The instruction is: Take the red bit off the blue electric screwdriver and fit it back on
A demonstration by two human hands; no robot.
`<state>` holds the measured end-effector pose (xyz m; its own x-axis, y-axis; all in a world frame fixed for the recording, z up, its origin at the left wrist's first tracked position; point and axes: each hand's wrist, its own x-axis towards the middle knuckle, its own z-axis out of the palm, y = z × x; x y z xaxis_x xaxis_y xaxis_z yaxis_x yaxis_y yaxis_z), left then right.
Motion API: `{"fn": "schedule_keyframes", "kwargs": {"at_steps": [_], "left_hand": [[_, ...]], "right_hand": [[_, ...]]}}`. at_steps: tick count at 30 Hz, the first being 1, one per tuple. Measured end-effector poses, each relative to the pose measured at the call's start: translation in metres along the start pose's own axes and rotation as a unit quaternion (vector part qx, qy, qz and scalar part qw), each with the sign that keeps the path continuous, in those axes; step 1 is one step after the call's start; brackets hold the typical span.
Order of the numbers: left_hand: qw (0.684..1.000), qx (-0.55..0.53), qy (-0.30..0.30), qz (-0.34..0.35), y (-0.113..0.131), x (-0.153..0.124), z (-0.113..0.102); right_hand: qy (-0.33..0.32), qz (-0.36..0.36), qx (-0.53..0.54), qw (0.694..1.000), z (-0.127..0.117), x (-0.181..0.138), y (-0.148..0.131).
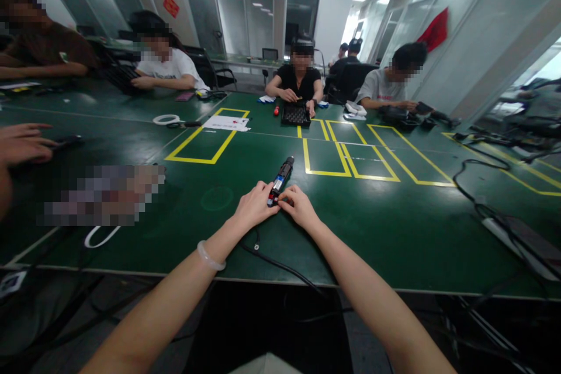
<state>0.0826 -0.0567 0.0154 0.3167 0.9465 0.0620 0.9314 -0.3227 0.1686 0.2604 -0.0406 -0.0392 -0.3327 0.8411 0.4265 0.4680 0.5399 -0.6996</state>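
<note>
A slim black tool (286, 170) with a narrow tip, shaped like an electric screwdriver, points away from me over the green table. Blue, silver and red parts show along its body, which looks opened up. My left hand (254, 204) is closed around its near end from the left. From the right, my right hand (300, 204) has thumb and fingertips pinched together at the red part of that end. Whatever lies between those fingertips is too small to make out. A black cord (280, 265) with a small metal ring lies on the table just below my hands.
Yellow tape boxes (326, 174) mark the green table (197, 257). A white paper (225, 123) and a coiled white cable (166, 120) lie beyond my left hand. Across the table, a person handles a black case (295, 115). Black cables (477, 201) run along the right. Another person's hand (24, 143) is at far left.
</note>
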Motion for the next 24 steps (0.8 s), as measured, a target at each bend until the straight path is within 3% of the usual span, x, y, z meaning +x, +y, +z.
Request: {"fn": "schedule_keyframes", "kwargs": {"at_steps": [15,24], "left_hand": [[0.999,0.006,0.017,-0.031,0.000,0.001,0.004],[0.996,0.013,0.015,-0.088,-0.040,-0.011,-0.005]], "right_hand": [[0.000,-0.007,0.028,1.000,-0.006,-0.005,-0.008],[0.019,0.026,0.039,0.999,-0.011,-0.006,0.002]]}}
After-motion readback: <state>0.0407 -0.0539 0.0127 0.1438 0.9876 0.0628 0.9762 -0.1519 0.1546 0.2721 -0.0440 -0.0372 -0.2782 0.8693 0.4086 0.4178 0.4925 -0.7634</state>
